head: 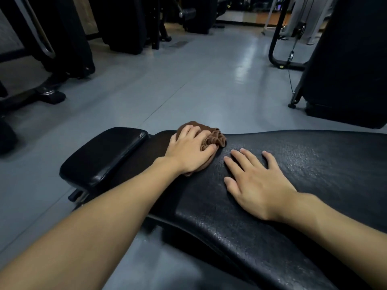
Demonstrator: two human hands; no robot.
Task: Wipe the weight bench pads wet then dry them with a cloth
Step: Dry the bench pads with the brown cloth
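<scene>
A long black textured bench pad runs across the lower right, its surface glistening with small droplets. A smaller smooth black seat pad adjoins it on the left. My left hand presses down on a bunched brown cloth at the near-left end of the long pad, with the thumb curled against the cloth's folds. Beside it, my right hand lies flat on the long pad with fingers spread and holds nothing.
Grey gym floor stretches beyond the bench. Black machine frames and feet stand at the left. A large black padded machine and a curved frame with a cable stand at the right.
</scene>
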